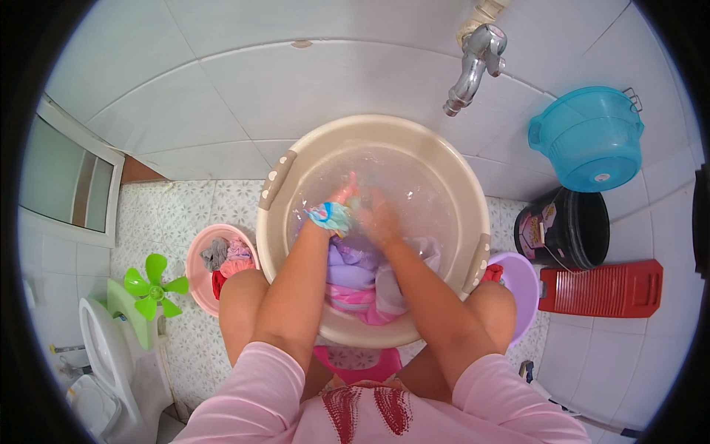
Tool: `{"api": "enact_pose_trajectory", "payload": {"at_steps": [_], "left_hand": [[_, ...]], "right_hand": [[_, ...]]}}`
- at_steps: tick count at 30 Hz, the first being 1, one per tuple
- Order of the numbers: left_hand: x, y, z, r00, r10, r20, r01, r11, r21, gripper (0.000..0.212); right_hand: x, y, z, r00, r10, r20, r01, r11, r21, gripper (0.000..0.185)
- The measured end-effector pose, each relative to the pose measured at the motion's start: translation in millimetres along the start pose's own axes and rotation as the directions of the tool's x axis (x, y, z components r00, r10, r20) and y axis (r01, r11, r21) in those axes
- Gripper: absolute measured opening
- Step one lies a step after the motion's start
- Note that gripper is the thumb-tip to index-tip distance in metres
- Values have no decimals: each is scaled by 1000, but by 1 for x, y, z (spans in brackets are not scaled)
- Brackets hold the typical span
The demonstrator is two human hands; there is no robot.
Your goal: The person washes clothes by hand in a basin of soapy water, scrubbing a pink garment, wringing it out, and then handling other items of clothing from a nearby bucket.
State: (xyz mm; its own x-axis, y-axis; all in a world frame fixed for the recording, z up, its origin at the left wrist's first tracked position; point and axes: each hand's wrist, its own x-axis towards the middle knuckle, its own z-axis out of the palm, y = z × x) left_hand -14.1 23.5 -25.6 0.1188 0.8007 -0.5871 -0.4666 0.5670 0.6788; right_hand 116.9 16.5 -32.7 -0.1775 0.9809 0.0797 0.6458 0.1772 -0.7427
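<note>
A large beige basin [380, 123] of cloudy, sudsy water stands before me. My left hand [346, 191] is in the basin, with a wet pastel cloth [330, 217] edged in blue around its wrist. Close beside it, my right hand [381, 218] is blurred at the water surface. What either hand grips between them is hard to make out. Nearer me in the basin lie a lavender garment [348, 270], a pink garment [355, 298] and a pale, sheer fabric [391, 283], partly under my right forearm.
Pink basin [195, 272] with clothes at left, by a green fan-blade piece [156, 289] and a toilet [105, 355]. Purple basin [526, 299], red washboard [602, 288], black bucket [560, 230] and hanging blue tub [593, 139] at right. A metal tap [471, 72] juts from the wall.
</note>
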Motion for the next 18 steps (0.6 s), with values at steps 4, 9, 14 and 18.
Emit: {"api": "enact_pose_trajectory", "payload": {"at_steps": [4,9,14,18], "left_hand": [[23,-10,-27,947,106,304,-23,964,-263,56],[29,-24,-4,952,307,-14,-306,951,38,38],[-6,14,7,863,499,-80,-417,791,448,28],[-5,6,-11,785,617,-55,-205,342,917,49]], "right_hand": [[-8,-65,-7,975,-208,-83,220,958,182,30],[17,-36,-16,942,-231,-245,183,962,-204,17],[32,15,-48,947,65,-315,-155,950,-269,25],[22,18,-37,930,-172,-325,87,961,-261,33]]}}
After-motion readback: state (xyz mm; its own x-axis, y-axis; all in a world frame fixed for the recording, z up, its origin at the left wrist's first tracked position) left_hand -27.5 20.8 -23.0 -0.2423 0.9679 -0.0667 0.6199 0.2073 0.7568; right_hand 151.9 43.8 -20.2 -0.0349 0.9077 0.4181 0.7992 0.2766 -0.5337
